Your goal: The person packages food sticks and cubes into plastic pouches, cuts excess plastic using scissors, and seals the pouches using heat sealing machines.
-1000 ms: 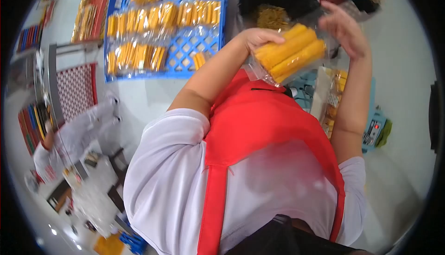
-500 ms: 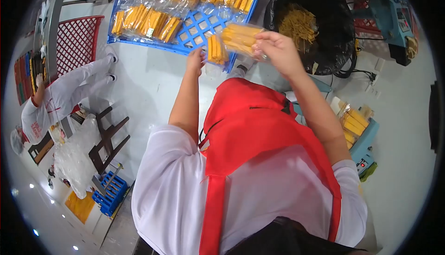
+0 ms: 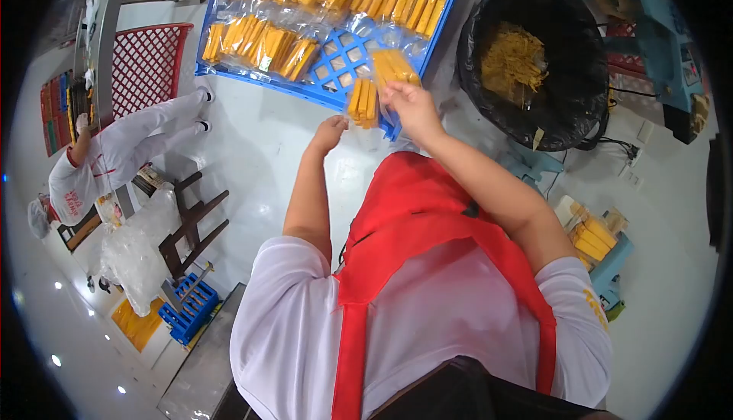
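My right hand (image 3: 413, 111) pinches the near end of a clear plastic packet of yellow sticks (image 3: 395, 66), tilted over the near right corner of the blue crate (image 3: 321, 98). Beside it, a smaller packet of yellow sticks (image 3: 362, 102) leans at the crate's near edge. The fingers of my left hand (image 3: 331, 134) are closed at the left edge of that smaller packet's plastic. Rows of similar packets (image 3: 263, 44) fill the back and left of the crate, whose lattice bottom shows near the right side.
A bin lined with a black bag (image 3: 569, 107) stands right of the crate, holding yellow scraps (image 3: 519, 61). Blue-grey machines (image 3: 660, 42) stand at the right, with yellow pieces (image 3: 592, 237) on the lower one. A person in white (image 3: 114, 153) works at the left, near a dark stool (image 3: 195, 221).
My right hand has brought its packet left and turned it more upright, next to the smaller one. My left hand stays at the smaller packet. The whole view has shifted slightly.
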`<state>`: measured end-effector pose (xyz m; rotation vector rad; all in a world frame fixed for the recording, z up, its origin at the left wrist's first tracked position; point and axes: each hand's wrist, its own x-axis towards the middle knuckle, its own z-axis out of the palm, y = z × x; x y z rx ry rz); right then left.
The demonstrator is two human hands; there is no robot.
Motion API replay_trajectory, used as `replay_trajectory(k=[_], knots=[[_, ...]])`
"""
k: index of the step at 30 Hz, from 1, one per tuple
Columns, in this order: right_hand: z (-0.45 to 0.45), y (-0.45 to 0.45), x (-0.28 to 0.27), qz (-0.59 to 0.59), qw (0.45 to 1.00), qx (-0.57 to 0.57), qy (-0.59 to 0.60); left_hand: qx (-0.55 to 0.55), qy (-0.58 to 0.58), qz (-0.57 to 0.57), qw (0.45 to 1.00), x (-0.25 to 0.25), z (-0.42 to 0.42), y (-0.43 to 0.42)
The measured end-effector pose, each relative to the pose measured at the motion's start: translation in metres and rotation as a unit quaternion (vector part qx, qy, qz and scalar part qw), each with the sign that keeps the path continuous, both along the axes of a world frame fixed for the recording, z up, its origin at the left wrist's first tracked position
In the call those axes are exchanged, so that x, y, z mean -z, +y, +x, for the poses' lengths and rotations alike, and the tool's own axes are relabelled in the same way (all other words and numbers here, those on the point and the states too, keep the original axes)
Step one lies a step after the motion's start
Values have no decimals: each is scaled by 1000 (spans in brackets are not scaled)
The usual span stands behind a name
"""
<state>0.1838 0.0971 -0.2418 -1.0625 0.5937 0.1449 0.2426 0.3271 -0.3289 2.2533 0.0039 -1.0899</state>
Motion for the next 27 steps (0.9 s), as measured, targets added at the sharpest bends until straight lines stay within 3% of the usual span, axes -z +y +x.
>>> replay_trajectory(k=[4,6,9,11,14,16,17,22,23,25,27], knots=[[-8,34,16,77,996,-11,-37,48,107,5,993,-5,31,17],[-8,45,12,155,979,-126,-43,55,116,22,991,-1,39,20],[-7,65,19,178,965,-191,3,81,125,83,985,-3,47,22],[-7,73,24,211,965,-154,4,104,125,126,979,-8,49,19],[-7,81,49,222,967,-127,-11,74,78,152,983,-2,49,23],[-8,79,63,164,960,-169,154,149,74,158,973,1,50,23],[-11,78,68,164,961,-164,153,154,72,157,973,2,51,24],[-25,46,46,299,916,-213,163,270,-100,313,905,-16,63,-8],[-28,38,46,295,918,-209,165,273,-102,307,906,-22,68,-23],[-34,20,47,295,912,-242,148,201,-192,151,949,-21,80,-57],[-43,5,51,286,924,-205,152,90,-109,-24,990,14,91,-85]])
